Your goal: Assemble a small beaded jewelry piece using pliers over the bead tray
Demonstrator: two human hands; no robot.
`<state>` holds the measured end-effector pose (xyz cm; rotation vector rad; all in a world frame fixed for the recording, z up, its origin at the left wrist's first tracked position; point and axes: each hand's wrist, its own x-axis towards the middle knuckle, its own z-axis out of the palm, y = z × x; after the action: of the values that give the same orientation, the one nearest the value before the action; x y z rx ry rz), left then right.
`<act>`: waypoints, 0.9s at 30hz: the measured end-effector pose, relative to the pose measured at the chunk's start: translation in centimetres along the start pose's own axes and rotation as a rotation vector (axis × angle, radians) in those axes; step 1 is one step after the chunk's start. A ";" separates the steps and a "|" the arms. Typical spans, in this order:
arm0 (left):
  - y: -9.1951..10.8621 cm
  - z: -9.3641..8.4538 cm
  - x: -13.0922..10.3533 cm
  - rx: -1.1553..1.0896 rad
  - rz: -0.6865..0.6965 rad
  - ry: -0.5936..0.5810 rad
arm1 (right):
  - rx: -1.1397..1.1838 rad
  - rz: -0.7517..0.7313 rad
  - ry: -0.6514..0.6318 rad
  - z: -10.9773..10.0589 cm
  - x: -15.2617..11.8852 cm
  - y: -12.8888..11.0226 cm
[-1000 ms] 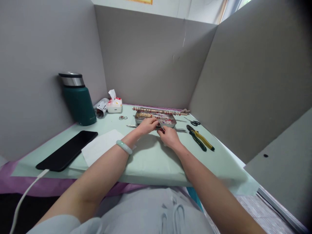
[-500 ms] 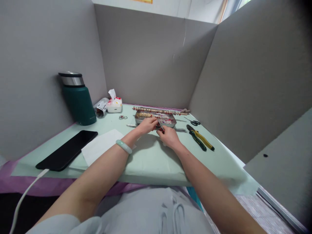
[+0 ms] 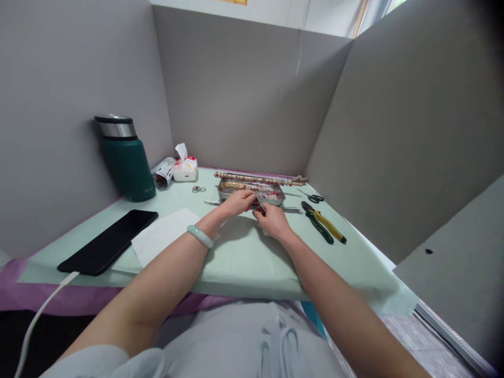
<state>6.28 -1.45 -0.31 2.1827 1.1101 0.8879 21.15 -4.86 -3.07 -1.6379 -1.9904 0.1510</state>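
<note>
My left hand (image 3: 239, 202) and my right hand (image 3: 272, 218) meet just in front of a metal tray (image 3: 221, 195) that holds small beads in gold, white and red. Both hands are closed in a pinch. A thin, shiny, metallic piece (image 3: 260, 203) spans the gap between their fingertips; its far end and anything else held there are too small to make out. Across the tray's back lies a stick wound with red and pale beads (image 3: 252, 179). Thin metal rods (image 3: 293, 210) lie on the table beside my right hand.
Pliers with green and yellow handles (image 3: 323, 223) and black scissors (image 3: 315, 198) lie to the right. At left are a green bottle (image 3: 128, 163), a black phone (image 3: 108, 242) with a white cable, white paper (image 3: 161, 236), a tissue box (image 3: 185, 170) and small rings (image 3: 199, 189).
</note>
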 end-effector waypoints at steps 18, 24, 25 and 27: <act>0.4 -0.2 -0.2 0.047 -0.001 0.005 | 0.010 0.006 -0.012 -0.1 -0.1 -0.1; 0.3 -0.2 -0.2 0.043 0.013 0.001 | 0.011 0.009 -0.017 -0.1 -0.1 -0.1; 0.3 -0.2 -0.1 0.045 0.014 0.003 | 0.009 0.012 -0.019 -0.1 -0.1 -0.1; 0.3 -0.2 -0.1 0.047 0.014 0.006 | 0.007 0.013 -0.020 -0.1 0.0 -0.1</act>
<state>6.20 -1.65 -0.03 2.2305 1.1301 0.8829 21.06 -4.95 -2.97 -1.6515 -1.9916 0.1796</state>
